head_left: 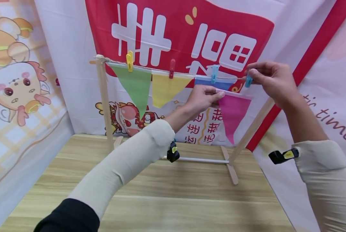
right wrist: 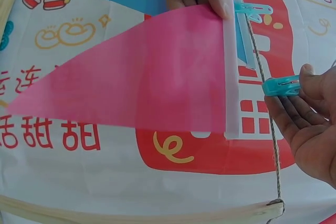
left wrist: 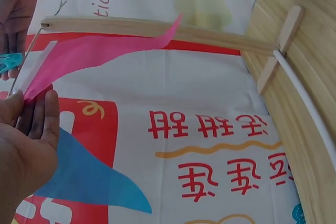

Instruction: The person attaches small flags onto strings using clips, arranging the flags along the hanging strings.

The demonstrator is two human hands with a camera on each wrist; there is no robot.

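Observation:
A pink triangular pennant (head_left: pixel 235 111) with a white top strip hangs from my left hand (head_left: pixel 201 98), whose thumb and fingers pinch its upper left corner. My right hand (head_left: pixel 274 80) pinches a teal clothespin (right wrist: pixel 281 85) by its handle end. In the right wrist view the pin's tip is right at the twine (right wrist: pixel 274 145), and the pennant's strip lies a little to the side of it. A blue pennant (left wrist: pixel 97 174), partly behind my left hand, hangs from the twine under another teal clothespin (head_left: pixel 214 74).
Green (head_left: pixel 136 80) and yellow (head_left: pixel 168 88) pennants hang farther left under a yellow clothespin (head_left: pixel 129 61) and a red clothespin (head_left: pixel 172 68). The twine spans two wooden posts (head_left: pixel 103 103), joined low by a white rod (head_left: pixel 201 160), on a wooden table (head_left: pixel 173 206). A printed cloth (head_left: pixel 83 106) hangs behind.

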